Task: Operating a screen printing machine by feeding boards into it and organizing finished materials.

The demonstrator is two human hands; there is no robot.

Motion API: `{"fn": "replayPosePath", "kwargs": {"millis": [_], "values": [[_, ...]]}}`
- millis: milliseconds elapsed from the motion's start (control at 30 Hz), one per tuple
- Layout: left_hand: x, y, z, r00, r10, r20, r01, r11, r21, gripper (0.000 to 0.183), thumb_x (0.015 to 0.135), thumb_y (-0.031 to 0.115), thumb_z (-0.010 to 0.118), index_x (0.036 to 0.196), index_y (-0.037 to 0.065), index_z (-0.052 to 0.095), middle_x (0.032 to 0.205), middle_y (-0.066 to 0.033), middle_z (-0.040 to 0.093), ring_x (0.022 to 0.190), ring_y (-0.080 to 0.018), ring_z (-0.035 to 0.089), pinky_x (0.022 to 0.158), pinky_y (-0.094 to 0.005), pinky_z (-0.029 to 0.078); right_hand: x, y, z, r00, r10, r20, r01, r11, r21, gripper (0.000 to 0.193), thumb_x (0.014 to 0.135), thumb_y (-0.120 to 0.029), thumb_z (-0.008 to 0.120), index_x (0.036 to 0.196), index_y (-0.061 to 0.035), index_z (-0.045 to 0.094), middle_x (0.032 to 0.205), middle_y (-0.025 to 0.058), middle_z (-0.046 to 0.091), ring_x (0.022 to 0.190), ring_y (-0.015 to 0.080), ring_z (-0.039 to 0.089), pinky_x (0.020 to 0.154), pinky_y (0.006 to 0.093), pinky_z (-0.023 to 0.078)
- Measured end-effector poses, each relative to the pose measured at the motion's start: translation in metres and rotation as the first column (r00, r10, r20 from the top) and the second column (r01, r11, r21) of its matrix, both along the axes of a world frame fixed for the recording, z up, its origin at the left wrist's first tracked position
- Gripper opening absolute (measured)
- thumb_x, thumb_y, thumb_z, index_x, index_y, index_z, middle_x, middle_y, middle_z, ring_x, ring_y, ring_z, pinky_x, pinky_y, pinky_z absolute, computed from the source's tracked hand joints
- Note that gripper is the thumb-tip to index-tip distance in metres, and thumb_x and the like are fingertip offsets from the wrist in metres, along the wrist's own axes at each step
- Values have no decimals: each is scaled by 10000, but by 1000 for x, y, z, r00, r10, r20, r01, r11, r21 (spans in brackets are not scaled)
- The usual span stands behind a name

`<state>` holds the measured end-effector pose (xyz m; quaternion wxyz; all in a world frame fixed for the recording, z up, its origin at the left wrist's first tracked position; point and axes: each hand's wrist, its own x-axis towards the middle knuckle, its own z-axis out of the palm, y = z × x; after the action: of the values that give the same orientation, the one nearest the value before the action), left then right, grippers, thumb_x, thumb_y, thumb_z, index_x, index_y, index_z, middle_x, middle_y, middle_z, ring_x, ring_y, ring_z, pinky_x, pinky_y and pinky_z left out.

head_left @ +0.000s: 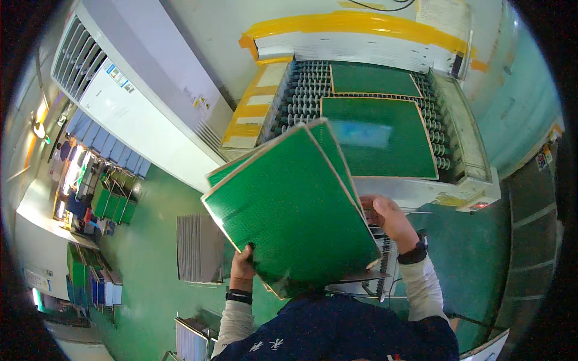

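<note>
I hold a small fanned stack of green circuit board panels (295, 210) with pale edges, tilted in front of my body. My left hand (242, 265) is closed on the lower left edge, its thumb on the front face. At the right edge, my right hand (391, 221) has its fingers curled against the panels; some fingertips are hidden behind them. Beyond the stack, a large green panel (379, 135) lies flat on a roller conveyor (304, 90). A second green panel (373, 79) lies farther in, by the machine's opening.
A tall white air-conditioner-like cabinet (144, 102) stands left of the conveyor. On the green floor sits a pile of thin grey-brown sheets (197, 248). A slotted rack (385, 271) is partly hidden below the held panels. Farther left are racks of green boards (114, 201).
</note>
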<state>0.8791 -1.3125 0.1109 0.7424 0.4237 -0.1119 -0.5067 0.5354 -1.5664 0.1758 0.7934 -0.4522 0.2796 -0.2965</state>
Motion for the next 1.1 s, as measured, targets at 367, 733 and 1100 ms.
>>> {"fn": "replayPosePath", "kwargs": {"millis": [367,733,1100], "values": [[-39,-30,24,952,-306,-3,301,932,200,263,881,66,620,1143,49,626,1076,-46,661,958,-193,638,842,-347,518,-39,31,-26,971,-219,-102,238,933,270,191,888,-154,645,1022,-18,652,862,39,671,730,144,643,626,287,520],[-43,-42,8,914,-404,-40,401,883,242,272,899,86,603,1158,3,598,1064,-82,661,919,-208,650,816,-345,529,-81,71,-36,850,-503,-157,526,788,321,239,930,-265,595,970,-32,624,834,34,654,721,137,636,627,273,521],[-12,-4,-7,979,-199,-37,203,960,193,365,884,177,630,1214,36,564,1112,-86,641,985,-243,630,851,-398,518,-137,104,-74,633,-773,51,679,585,443,434,964,-382,505,1219,-32,540,1156,107,616,1019,257,601,871,419,497]]}}
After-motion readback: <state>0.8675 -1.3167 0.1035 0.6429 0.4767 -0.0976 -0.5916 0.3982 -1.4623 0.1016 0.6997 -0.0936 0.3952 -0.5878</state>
